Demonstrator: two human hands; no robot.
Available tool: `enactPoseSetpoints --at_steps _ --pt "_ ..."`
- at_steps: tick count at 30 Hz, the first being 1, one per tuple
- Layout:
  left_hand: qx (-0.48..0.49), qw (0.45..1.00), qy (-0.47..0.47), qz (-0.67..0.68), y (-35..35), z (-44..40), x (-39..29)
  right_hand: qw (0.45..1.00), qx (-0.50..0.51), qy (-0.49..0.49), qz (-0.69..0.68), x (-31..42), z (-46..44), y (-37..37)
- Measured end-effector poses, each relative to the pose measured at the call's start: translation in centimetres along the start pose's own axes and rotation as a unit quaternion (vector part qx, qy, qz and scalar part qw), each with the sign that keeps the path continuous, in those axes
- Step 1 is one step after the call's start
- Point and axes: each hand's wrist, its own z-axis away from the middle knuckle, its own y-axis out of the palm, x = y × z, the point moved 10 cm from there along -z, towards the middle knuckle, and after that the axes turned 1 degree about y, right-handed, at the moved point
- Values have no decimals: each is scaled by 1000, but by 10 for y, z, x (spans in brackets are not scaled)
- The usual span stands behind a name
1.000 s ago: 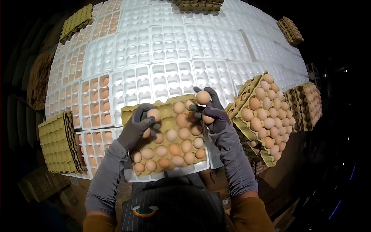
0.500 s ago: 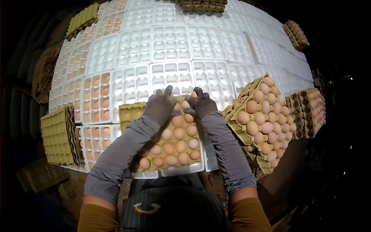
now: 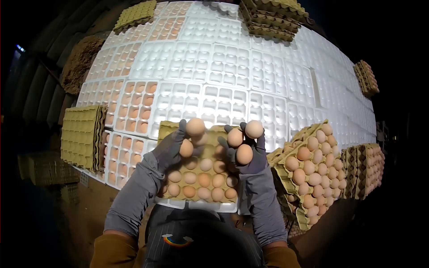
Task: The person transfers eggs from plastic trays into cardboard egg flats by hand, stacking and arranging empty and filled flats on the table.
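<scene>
Holding on the left: the gray-gloved left hand [image 3: 171, 149] curls its fingers around smooth, oval, pinkish-brown eggs [image 3: 195, 127], one near the fingertips, one lower against the palm; a paler blurred egg shows beside them, and whether it is gripped I cannot tell.
Holding on the right: the gray-gloved right hand [image 3: 250, 155] has fingers parted and bent, clasping three more eggs, one high at the fingertips, two lower.
Egg look: rounded, matte shells, from pale cream-pink to deeper orange-brown; the raised ones catch bright light.
Egg place: the held ones are above a square, yellow-brown molded pulp tray [image 3: 166, 129]; others sit in rows in its nearer cups.
Under the pulp tray: a white plastic tray [image 3: 229, 207], its near edge showing.
Beyond: rows of glossy white plastic trays with square cells [image 3: 225, 106]; those toward the left hold eggs.
Left side: a stack of yellow-brown pulp trays [image 3: 80, 138].
Right side: a tilted stack of egg-filled pulp trays [image 3: 314, 175], near the right forearm, with another filled stack [image 3: 365, 171] beyond it.
Far edge: a tall stack of brown pulp trays [image 3: 270, 20].
In the way: both gloves and the raised eggs hide part of the pulp tray's middle; the tilted stack covers some white cells.
</scene>
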Motion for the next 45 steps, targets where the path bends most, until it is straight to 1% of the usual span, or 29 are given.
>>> enactPoseSetpoints --at_steps 1,3,5,8,10,11,12,13,14,16,18,19,20,22,23,24,27,28,30,32,34,35,36,38,39,42,43,44,45 --pt "33 996 31 -83 2 16 -14 999 25 15 -44 -10 -9 6" --pt "-11 998 15 -55 -23 33 -20 994 60 37 -82 -17 -21 27" --pt "-44 997 16 -67 -60 41 -36 995 100 -5 29 -17 -38 53" --pt "-138 985 19 -107 -132 42 -78 984 58 169 -15 -82 -103 64" --pt "-205 950 99 -212 -206 23 -112 977 56 104 175 -83 -151 91" --pt "-266 863 227 -365 -230 21 -156 968 73 86 225 -85 -178 106" --pt "-311 822 250 -405 -243 18 -184 963 61 159 209 -98 -205 118" --pt "-360 719 220 -552 -268 5 -204 974 25 48 222 -94 -236 136" --pt "-389 670 221 -593 -285 -9 -217 964 22 -36 263 -83 -260 157" --pt "-431 558 181 -686 -306 -32 -241 867 -16 -114 486 -77 -305 181" --pt "-395 535 141 -733 -319 -57 -248 752 -59 -162 636 -71 -327 206" --pt "-359 506 97 -778 -326 -73 -245 701 -32 -125 701 -75 -332 215" --pt "-356 509 100 -777 -333 -82 -249 699 -35 -122 704 -81 -341 219" --pt "-321 542 253 -735 -318 -90 -268 692 1 -197 694 -91 -354 241" --pt "-298 592 268 -699 -319 -101 -273 672 52 -205 710 -105 -359 257" --pt "-286 608 282 -685 -326 -116 -271 669 113 -202 706 -113 -356 278" --pt "-220 623 81 -746 -346 -158 -259 642 116 -215 727 -126 -368 298" --pt "-217 624 84 -746 -346 -164 -258 686 74 -231 686 -113 -375 292" --pt "-282 664 263 -641 -336 -155 -280 750 -37 -305 586 -90 -395 268" --pt "-228 770 368 -468 -320 -165 -283 811 -76 -323 482 -82 -418 238" --pt "-212 813 409 -355 -315 -192 -267 799 -96 -305 509 -86 -423 220" --pt "-235 775 377 -449 -315 -207 -258 808 -84 -324 484 -79 -415 216" --pt "-230 779 377 -445 -314 -214 -251 815 -71 -344 460 -68 -404 214" --pt "-281 663 347 -601 -308 -219 -240 932 -37 -234 274 -60 -370 186" --pt "-273 690 332 -583 -304 -214 -244 963 -24 -178 201 -53 -339 175" --pt "-331 725 427 -427 -299 -168 -264 962 -34 -138 233 -28 -231 124" --pt "-310 763 408 -393 -276 -141 -269 953 -65 -121 272 -24 -196 99" --pt "-275 756 470 -362 -263 -129 -265 941 -93 -103 309 -20 -159 76" --pt "-224 806 457 -302 -242 -110 -256 919 -98 -75 375 -19 -126 62"
